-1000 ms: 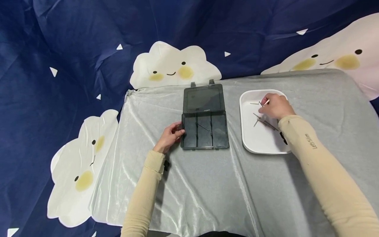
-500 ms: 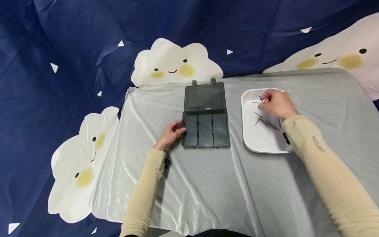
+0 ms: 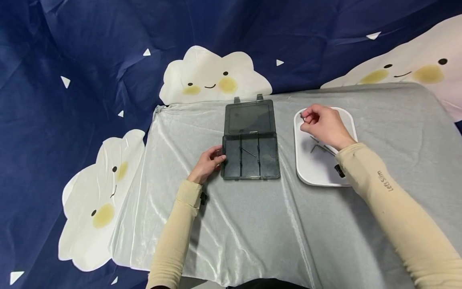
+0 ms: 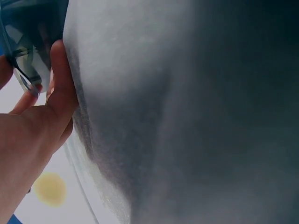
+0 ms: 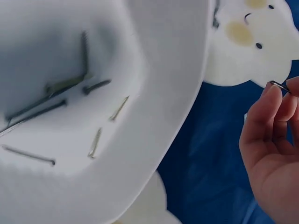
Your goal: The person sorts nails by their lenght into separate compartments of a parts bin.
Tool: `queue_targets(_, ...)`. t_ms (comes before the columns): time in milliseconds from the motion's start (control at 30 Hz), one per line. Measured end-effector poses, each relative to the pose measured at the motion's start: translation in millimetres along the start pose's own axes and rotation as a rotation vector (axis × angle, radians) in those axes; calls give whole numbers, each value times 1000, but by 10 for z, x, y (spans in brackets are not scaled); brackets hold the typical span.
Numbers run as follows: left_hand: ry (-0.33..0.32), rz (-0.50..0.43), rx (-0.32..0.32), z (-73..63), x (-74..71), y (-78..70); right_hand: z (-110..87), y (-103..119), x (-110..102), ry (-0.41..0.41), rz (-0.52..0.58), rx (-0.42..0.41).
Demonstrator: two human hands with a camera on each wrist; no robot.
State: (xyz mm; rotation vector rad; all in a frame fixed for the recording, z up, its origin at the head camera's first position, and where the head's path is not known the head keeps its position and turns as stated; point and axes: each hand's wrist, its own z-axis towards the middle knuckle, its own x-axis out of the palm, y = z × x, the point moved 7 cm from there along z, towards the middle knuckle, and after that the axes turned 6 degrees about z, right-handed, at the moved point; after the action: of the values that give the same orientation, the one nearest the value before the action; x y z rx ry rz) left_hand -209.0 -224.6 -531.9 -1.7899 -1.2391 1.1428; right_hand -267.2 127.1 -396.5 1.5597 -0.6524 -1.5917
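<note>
My left hand (image 3: 206, 163) holds the left side of a dark see-through compartment box (image 3: 231, 160), fingers and thumb at its edge; the left wrist view shows the box corner (image 4: 35, 28) between them. The box's lid (image 3: 250, 117) lies back, and a long thin nail or screw (image 3: 249, 152) slants across the middle compartment. My right hand (image 3: 326, 126) is above the white tray's (image 3: 319, 178) far left corner, pinching a small dark screw (image 5: 280, 86) between thumb and fingertips; the fingers hide most of it. Several screws and nails (image 5: 29, 155) lie in the tray.
A grey velvety cloth (image 3: 252, 224) covers the table under box and tray. Behind the table hangs a dark blue curtain (image 3: 119, 32) printed with white clouds. Bare cloth separates the box from the tray.
My right hand has lifted the screw and moved left toward the tray's far left corner. The left hand stays on the box, which has not moved.
</note>
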Motion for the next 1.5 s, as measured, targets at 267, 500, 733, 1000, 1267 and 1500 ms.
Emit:
queue_targets(267, -2, 4, 5, 5, 3, 8, -78, 221, 233, 40, 56, -54)
queue_targets(500, -6, 2, -1, 20, -6, 26, -133, 384, 496, 98, 123, -78)
queue_targets(733, -2, 11, 9, 17, -19, 23, -185, 476, 786, 165, 190, -66)
queue_targets(1000, 3, 6, 5, 13, -20, 27, -255, 464, 1094, 221, 199, -21)
queue_targets(1267, -7, 9, 58, -2, -21, 3, -297, 355, 1352, 253, 175, -33)
queue_targets(1500, -6, 16, 22, 21, -28, 34, -337, 309, 1510, 291, 137, 3)
